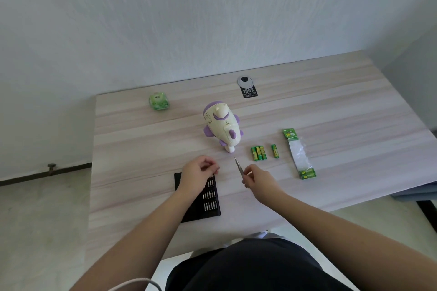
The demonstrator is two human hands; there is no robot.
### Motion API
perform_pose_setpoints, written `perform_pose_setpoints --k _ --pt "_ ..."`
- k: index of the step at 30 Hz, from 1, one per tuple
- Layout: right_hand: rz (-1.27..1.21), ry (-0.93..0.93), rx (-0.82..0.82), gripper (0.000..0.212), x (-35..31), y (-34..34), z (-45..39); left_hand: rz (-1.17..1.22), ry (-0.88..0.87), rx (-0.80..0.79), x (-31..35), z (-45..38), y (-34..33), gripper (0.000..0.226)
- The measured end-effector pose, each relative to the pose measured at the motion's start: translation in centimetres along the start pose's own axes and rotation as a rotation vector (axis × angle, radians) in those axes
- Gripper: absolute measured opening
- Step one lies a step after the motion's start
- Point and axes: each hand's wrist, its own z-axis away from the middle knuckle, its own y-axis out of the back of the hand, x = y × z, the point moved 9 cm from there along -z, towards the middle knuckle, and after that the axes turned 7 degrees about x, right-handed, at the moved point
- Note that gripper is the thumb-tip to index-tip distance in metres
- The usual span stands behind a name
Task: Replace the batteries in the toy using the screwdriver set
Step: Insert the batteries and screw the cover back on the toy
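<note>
While the toy (222, 125) stands unopened behind the bit case (201, 196), right hand (257, 181) grips the screwdriver (238, 166); left hand (198, 172) curls above the bits, contents unclear. New batteries (259, 153) wait just right of the toy.

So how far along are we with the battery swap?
Early. Done: four batteries lie loose beside their opened pack. In hand: right hand holds the screwdriver; left hand is at the bit case. Left: opening the toy, swapping, closing.
</note>
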Motion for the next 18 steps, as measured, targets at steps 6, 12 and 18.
perform_pose_setpoints --k 6,12,18 --pt "-0.166 0.131 0.07 0.009 -3.9 2.9 3.0 0.274 0.073 0.088 3.5 1.4 2.4 0.011" --pt "-0.222 0.25 0.128 0.009 -6.9 5.0 5.5 0.359 0.112 0.074 5.8 2.8 2.4 0.013" --pt "-0.236 0.316 0.183 0.01 -8.2 6.5 6.2 0.531 0.206 0.093 7.1 3.9 2.0 0.021"
